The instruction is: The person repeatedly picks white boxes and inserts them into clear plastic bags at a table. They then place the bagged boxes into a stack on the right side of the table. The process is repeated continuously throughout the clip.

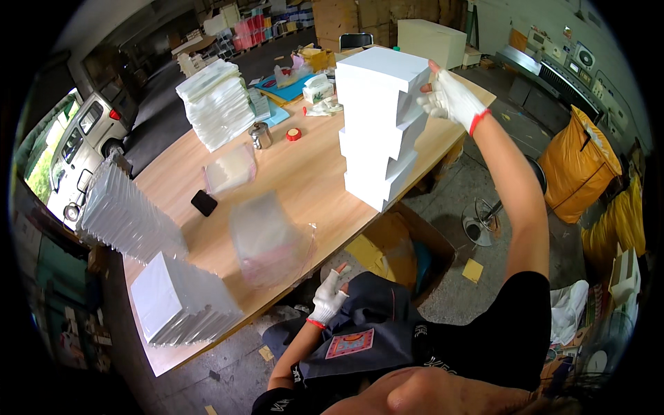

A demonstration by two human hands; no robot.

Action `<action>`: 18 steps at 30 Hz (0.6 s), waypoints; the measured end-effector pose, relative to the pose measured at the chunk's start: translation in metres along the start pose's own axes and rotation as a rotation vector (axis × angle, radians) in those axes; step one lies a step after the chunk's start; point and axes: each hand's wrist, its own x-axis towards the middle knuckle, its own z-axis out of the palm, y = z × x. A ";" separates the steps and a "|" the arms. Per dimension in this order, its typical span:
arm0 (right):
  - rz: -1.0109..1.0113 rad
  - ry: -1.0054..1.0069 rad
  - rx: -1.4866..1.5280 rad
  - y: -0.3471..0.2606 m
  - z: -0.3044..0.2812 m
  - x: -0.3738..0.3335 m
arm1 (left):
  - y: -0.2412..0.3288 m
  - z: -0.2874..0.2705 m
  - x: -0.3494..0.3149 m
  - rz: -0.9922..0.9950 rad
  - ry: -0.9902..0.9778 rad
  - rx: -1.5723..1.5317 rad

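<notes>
A tall stack of white paper or card sheets (382,69), set in offset blocks, stands on the table's right part. My right hand (453,100), in a white glove with bare fingertips and a red cuff, is at the stack's upper right side. Its fingers are spread; whether they touch the sheets I cannot tell. In a matching glove, my left hand (328,299) hovers by the table's front edge in front of my apron, fingers apart and holding nothing. Closest to it on the table lies a pile of clear plastic bags (266,235).
Two plastic-wrapped stacks, a front one (158,294) and a rear one (124,207), stand at the table's left. Behind are another white stack (218,104), a metal pot (260,135), a red tape roll (294,134) and a black phone-like object (204,203). A cardboard box (422,242) sits below the edge.
</notes>
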 end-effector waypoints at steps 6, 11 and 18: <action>-0.057 -0.008 -0.009 -0.010 0.002 0.014 | -0.028 0.003 -0.045 0.050 0.124 0.049; -0.193 -0.028 0.225 -0.011 0.006 0.032 | -0.063 0.000 -0.064 0.062 0.177 -0.019; -0.136 -0.200 0.044 -0.033 -0.039 0.049 | -0.035 -0.063 -0.044 0.227 0.470 0.323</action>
